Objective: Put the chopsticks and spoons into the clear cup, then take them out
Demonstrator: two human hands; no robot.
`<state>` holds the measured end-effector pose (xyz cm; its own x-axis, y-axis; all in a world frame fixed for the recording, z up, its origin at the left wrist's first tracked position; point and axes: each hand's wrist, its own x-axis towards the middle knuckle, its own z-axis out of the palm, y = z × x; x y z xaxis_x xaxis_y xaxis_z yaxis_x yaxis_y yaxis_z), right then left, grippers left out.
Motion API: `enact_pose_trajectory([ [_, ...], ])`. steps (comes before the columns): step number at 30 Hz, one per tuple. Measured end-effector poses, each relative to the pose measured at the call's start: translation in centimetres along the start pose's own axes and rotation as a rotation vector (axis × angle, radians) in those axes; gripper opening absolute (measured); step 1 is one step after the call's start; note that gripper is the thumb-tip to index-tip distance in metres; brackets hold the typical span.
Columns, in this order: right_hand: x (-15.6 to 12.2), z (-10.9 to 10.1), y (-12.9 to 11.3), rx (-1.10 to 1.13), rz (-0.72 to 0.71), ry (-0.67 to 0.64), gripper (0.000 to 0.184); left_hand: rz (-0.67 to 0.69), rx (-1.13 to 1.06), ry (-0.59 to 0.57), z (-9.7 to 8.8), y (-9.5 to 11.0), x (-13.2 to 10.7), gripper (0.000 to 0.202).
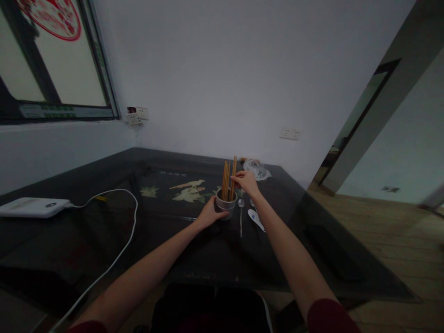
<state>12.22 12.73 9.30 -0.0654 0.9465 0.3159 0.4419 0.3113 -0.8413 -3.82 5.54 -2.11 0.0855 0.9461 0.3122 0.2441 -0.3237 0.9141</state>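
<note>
Left hand (210,215): curling round the side of the metal cup (226,204) and gripping it, fingers clamped on its wall.
Right hand (247,180): hovering just above the cup, fingertips pinching together on the chopsticks (225,178) near their top ends.
Chopsticks: standing pretty much upright in the cup, with one leaning a bit away from the bunch toward the right hand.
Metal cup: sitting on the dark glass worktop (86,240), roughly in the middle, right in front of both arms.
Metal spoon (240,217): lying just right of the cup, handle pointing back at the person.
White spoon (255,217): lying right beside the metal one, on its right.
Plastic bag (256,170): sitting crumpled near the far edge, behind the right hand.
White box (33,206): sitting far left on the worktop, well apart from the cup — a white cable (135,222) is trailing from it toward the near edge.
Bird inlay (189,189): showing under the glass, left of the cup.
</note>
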Motion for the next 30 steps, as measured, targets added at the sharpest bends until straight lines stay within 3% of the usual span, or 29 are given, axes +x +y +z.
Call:
enact_pose_trajectory([
  [10, -0.3, 0.6, 0.2, -0.071, 0.031, -0.061, 0.016, -0.019, -0.057, -0.004, -0.1, -0.2, 0.2, 0.070],
  [30, 0.7, 0.5, 0.6, 0.123, 0.135, -0.215, 0.019, -0.026, -0.062, -0.027, -0.3, -0.5, 0.2, 0.075],
])
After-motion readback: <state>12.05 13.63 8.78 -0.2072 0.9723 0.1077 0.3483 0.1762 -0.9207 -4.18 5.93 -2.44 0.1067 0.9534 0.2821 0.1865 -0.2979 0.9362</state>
